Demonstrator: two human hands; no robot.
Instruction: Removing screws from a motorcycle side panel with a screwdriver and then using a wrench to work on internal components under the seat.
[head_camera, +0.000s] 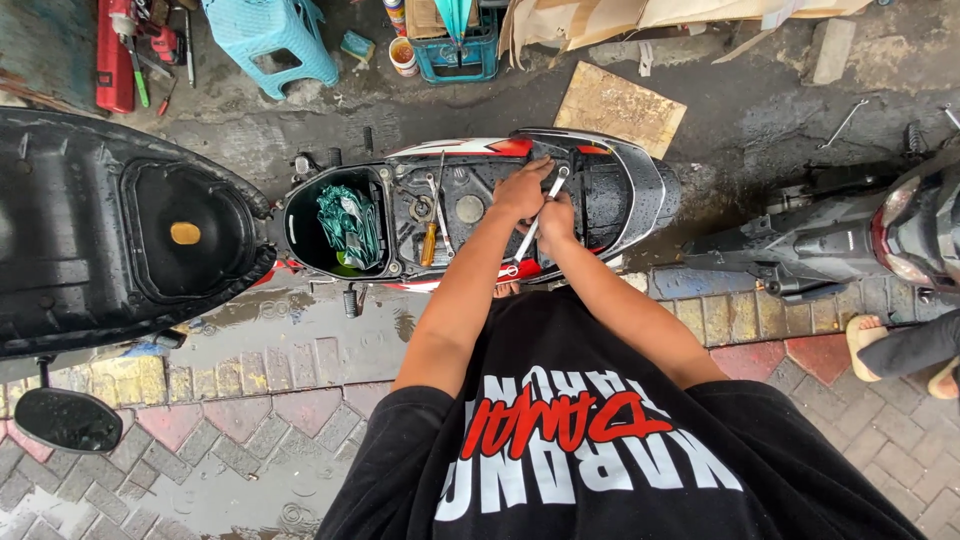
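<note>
Both hands work over the open scooter frame (610, 190), whose seat (120, 225) is tipped up at the left. The left hand (522, 188) and right hand (556, 222) both clench a long silver wrench (540, 212) that slants across the frame's middle. A yellow-handled screwdriver (429, 240) lies just left, beside the storage bucket (300, 225) holding green cloth (350, 225).

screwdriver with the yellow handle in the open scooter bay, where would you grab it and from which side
Probably by the yellow handle, the lower end of the screwdriver: it is the thickest part and lies nearest the person. Come from above, since it lies flat along the bay beside a wrench. Both hands are on another wrench.
</note>
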